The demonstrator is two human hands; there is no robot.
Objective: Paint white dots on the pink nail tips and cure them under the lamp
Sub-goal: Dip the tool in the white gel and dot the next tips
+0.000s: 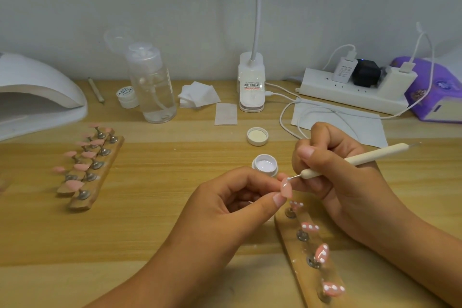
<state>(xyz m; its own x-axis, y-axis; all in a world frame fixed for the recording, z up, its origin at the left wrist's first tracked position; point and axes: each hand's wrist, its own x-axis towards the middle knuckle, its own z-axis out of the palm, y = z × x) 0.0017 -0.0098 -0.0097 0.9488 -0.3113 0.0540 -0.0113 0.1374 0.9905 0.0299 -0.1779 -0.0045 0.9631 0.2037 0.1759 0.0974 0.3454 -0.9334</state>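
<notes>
My left hand [240, 197] pinches a pink nail tip [286, 189] between thumb and fingers. My right hand [335, 170] grips a cream dotting pen [357, 159], whose metal point touches the top of that tip. Just behind stands an open jar of white gel [265, 165], with its lid [257, 136] lying farther back. Below my hands, a wooden holder strip [290, 237] carries several pink tips with white dots [310, 227]. Two more wooden strips [100, 177] at the left hold several plain pink tips. The white curing lamp [37, 92] sits at the far left.
A clear pump bottle [153, 85], a small white jar [127, 96], a wooden stick [96, 90] and cotton pads [197, 94] stand at the back. A clip lamp base [251, 82], a power strip [350, 90] with cables, a paper sheet [350, 120] and a purple tissue pack [435, 90] fill the right.
</notes>
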